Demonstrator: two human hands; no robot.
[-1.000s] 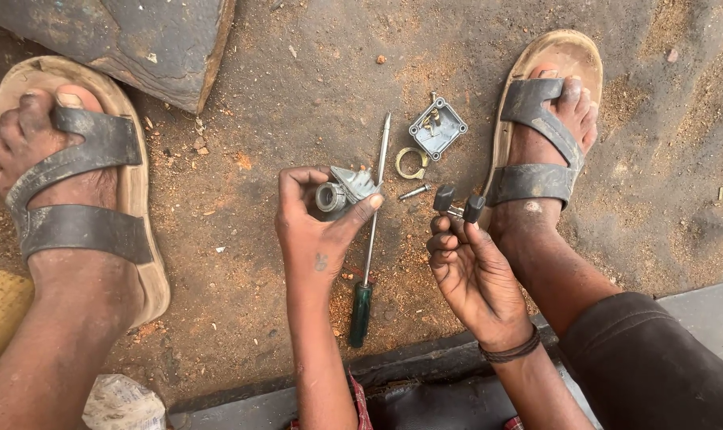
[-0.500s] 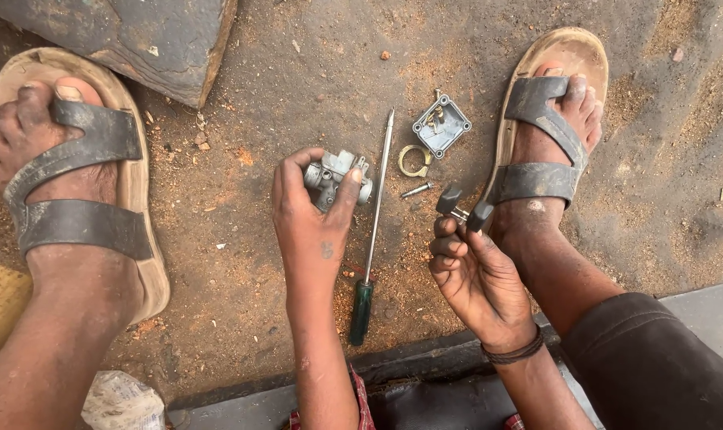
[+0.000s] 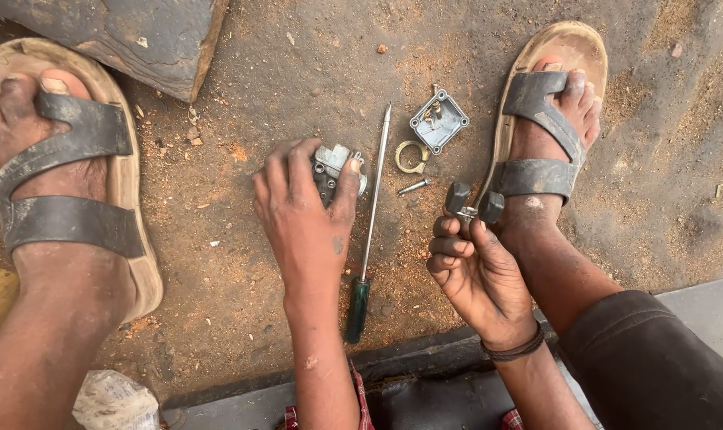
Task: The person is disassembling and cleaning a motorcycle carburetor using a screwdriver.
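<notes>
My left hand [image 3: 305, 215] is closed over a small grey metal carburettor body [image 3: 333, 170], fingers and thumb wrapped round its sides, held just above the dirt. My right hand [image 3: 477, 271] pinches a black twin-lobed float [image 3: 473, 204] at its fingertips. Between my hands lies a green-handled screwdriver [image 3: 368, 239]; beyond the float sit a screw [image 3: 413, 187], a brass ring [image 3: 410, 156] and a square metal cover [image 3: 438, 121].

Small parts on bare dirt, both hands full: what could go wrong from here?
1. The loose screw and brass ring lie on gritty ground and could get lost or kicked by the sandalled foot.
2. Dirt may foul the open square cover.
3. The left hand pinches the metal body by fingertips; it might slip.
</notes>
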